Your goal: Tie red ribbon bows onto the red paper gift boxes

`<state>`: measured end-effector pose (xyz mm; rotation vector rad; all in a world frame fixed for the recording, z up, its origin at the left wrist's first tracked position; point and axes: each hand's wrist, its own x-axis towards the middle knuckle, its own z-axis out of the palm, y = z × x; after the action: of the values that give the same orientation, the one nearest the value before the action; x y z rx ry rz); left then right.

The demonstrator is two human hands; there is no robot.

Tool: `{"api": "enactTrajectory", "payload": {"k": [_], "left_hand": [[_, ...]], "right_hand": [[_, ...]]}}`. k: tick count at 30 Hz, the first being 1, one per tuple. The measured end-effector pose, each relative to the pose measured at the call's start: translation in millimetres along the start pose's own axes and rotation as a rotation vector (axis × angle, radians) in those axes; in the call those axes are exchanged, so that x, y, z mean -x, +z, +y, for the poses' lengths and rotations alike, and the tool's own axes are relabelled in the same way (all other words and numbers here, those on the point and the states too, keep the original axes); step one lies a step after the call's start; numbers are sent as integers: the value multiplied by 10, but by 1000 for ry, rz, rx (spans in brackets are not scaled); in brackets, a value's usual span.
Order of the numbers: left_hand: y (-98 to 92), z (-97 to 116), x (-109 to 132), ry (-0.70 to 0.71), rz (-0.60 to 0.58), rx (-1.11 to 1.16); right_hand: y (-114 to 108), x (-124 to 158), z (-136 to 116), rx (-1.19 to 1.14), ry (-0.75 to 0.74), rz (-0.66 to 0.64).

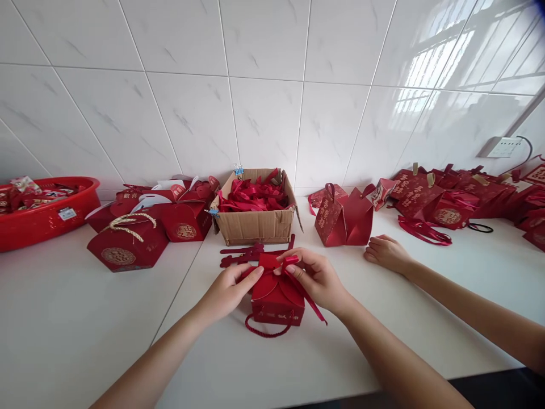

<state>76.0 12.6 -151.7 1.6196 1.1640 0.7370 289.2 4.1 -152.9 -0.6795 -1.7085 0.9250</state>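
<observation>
A small red gift box with scalloped top flaps and gold lettering stands on the white table in front of me. A twisted rope handle hangs from its near side. Across its top runs a red ribbon, one tail falling to the right. My left hand is closed at the box's upper left, thumb and fingers pinching the ribbon there. With thumb and fingertips, my right hand grips a ribbon loop above the box top. The knot area is partly hidden by my fingers.
Behind the box stands a cardboard box of red ribbons. Red gift boxes and a red plastic basin are on the left. More red boxes line the right. Another person's hand rests on the table there.
</observation>
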Motion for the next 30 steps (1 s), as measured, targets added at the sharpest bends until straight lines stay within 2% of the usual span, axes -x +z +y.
{"api": "enactTrajectory", "payload": {"k": [2,9,15,22,27,30], "left_hand": [[6,20,-2,15,-38,44],[-19,60,13,22,81,22],[-66,324,160,61,77,115],[-86,766,229,239,12,123],[-7,989,113,278,70,154],[26,1080,8,295,0,73]], "right_hand": [[15,9,19,-57,48,-2],[78,4,-42,96,47,2],[209,-56,-119,331,136,162],[194,-78,-145,424,56,65],[129,-49,-233,414,-55,-74],[135,-36,-216,372,-38,-46]]}}
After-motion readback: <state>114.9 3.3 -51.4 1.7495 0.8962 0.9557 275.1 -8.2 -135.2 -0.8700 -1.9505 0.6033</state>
